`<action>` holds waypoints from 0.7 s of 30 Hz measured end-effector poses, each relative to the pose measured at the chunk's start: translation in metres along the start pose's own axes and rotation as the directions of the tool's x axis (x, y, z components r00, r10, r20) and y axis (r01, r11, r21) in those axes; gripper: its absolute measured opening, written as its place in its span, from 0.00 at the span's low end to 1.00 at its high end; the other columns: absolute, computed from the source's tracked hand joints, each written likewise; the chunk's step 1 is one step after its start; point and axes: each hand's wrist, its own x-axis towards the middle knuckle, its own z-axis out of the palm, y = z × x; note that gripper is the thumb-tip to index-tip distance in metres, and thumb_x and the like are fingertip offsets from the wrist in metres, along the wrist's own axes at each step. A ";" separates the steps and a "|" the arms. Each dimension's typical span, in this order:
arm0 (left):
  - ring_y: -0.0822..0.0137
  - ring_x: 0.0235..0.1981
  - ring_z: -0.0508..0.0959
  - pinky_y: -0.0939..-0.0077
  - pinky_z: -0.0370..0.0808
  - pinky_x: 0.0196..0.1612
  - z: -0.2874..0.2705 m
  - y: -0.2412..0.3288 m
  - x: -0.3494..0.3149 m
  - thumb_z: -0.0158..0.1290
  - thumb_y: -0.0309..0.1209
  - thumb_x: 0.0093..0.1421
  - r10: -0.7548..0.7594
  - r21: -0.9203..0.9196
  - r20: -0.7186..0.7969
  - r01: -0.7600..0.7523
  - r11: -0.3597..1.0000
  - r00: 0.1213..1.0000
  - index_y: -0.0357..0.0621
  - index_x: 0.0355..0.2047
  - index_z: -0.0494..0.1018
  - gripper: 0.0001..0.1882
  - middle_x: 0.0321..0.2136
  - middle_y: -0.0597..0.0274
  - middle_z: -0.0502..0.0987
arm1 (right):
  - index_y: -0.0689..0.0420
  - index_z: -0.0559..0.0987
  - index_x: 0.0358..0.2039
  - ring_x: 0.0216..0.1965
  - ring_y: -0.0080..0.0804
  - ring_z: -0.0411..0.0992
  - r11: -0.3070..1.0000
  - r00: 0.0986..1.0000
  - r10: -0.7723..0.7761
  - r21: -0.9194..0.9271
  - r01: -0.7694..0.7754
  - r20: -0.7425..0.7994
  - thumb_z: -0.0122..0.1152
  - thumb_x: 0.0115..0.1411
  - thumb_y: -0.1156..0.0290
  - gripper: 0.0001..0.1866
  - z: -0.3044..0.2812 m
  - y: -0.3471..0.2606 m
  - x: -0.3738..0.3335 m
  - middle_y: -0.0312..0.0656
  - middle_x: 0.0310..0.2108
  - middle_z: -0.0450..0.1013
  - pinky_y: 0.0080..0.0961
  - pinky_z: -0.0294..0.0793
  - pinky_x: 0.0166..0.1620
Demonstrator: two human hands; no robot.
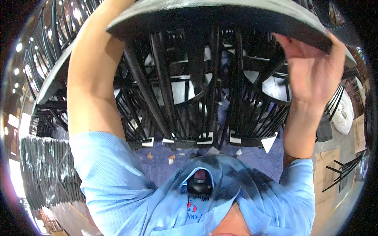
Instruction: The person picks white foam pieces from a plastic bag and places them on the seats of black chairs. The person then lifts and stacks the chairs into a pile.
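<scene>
Close in front of me at the top is a black chair (pixel 220 16), its curved seat edge facing me and its upper face shining grey. My right hand (pixel 311 67) grips the right end of this edge, the thumb on the outer side and the other fingers partly hidden behind it. My left arm reaches up past the seat's left end, and the left hand lies beyond the picture's top edge. Below the seat run dark legs and spindles (pixel 161 78); I cannot tell which belong to the held chair. More black chairs (pixel 256 122) with spindle backs stand behind, white pads on their rails.
A blue cloth (pixel 157 163) with scattered scraps covers the floor below the chairs. At left stands a plastic-wrapped bundle of black parts (pixel 47 169). Flat cardboard (pixel 327 188) and a white wrapped bundle (pixel 343 114) lie at right. Black curved frames (pixel 47 43) crowd the upper left.
</scene>
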 end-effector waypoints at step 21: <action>0.62 0.18 0.78 0.65 0.78 0.21 0.001 0.020 -0.007 0.62 0.34 0.59 0.146 0.020 -0.008 -0.146 0.989 0.989 0.34 0.40 0.76 0.15 0.21 0.55 0.77 | 0.63 0.71 0.61 0.63 0.56 0.65 0.970 0.934 0.082 0.188 -0.155 0.347 0.48 0.70 0.59 0.25 -0.008 -0.019 -0.002 0.58 0.60 0.69 0.63 0.60 0.66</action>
